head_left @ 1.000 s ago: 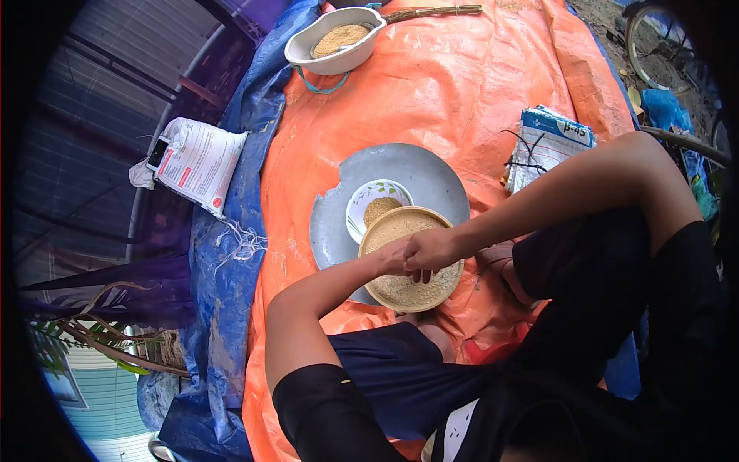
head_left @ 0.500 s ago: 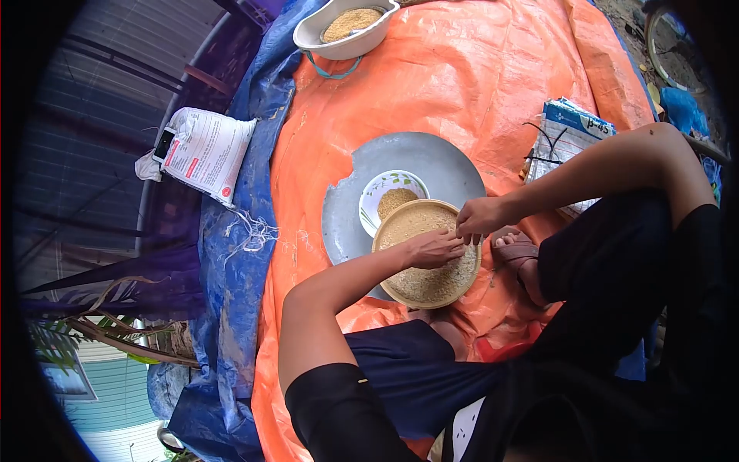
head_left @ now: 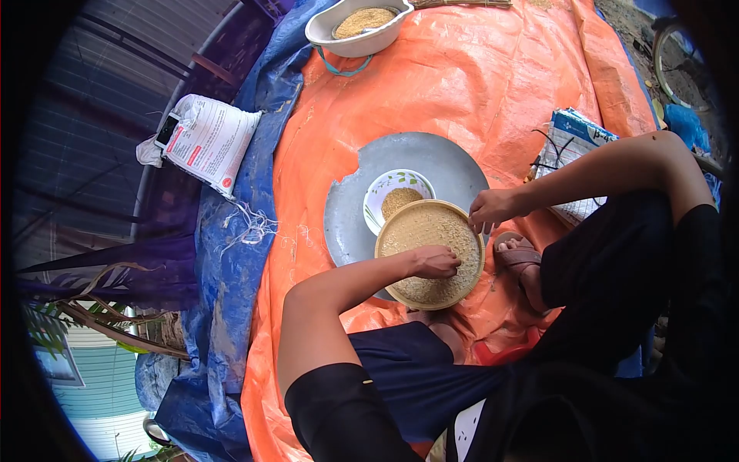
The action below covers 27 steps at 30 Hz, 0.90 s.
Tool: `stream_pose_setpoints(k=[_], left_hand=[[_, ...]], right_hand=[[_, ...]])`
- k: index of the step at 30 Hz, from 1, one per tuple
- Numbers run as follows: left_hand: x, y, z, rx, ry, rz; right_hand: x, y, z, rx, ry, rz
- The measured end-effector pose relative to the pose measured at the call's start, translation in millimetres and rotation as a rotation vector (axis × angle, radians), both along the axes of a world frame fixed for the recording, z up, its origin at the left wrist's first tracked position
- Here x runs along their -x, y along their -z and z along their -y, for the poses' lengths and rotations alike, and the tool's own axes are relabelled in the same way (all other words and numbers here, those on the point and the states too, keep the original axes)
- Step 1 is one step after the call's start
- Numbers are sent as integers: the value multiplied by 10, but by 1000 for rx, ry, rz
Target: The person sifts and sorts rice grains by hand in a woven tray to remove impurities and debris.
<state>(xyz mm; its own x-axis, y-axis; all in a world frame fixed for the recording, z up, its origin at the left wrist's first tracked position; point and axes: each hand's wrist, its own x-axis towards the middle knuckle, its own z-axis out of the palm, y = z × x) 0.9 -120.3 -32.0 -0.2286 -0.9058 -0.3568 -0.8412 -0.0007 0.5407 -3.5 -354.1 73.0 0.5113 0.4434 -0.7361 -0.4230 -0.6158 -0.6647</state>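
Observation:
A round, shallow woven tray (head_left: 391, 291) with pale grain spread in it (head_left: 422, 229) sits before me, tilted over a floral bowl (head_left: 373, 202). Inside the tray, my left hand (head_left: 435, 262) is low over the grain with its fingers curled together in a pinch. My right hand (head_left: 490, 209) hangs at the tray's right rim, fingers bunched and pointing down. Whatever either hand pinches is too small to make out. Golden-brown grain (head_left: 400, 202) lies heaped in the bowl, which stands on a grey round metal sheet (head_left: 439, 158) with a broken left edge.
An orange tarp (head_left: 462, 85) covers the ground, with a blue tarp (head_left: 223, 323) along its left. A white basin (head_left: 358, 45) holding grain stands at the back. A printed white sack (head_left: 212, 146) with a phone (head_left: 165, 132) rests at left; another sack (head_left: 570, 142) lies at right.
My hands were close together over the tray; now they are apart. The right has moved right to the rim, and the left has drawn slightly down with its fingers curled in.

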Motion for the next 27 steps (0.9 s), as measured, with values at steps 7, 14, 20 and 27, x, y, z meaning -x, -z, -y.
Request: stream_pose_setpoints(k=[7, 14, 20, 27], left_hand=[[-82, 8, 0, 107, 17, 73], [-241, -28, 26, 319, 212, 288], [-285, -27, -7, 370, 147, 248], [-279, -17, -15, 302, 190, 289]], right_hand=[[-57, 29, 24, 26, -9, 7], [-43, 70, 47, 44, -56, -6], [-72, 78, 77, 74, -56, 2], [-83, 120, 78, 67, -64, -6]])
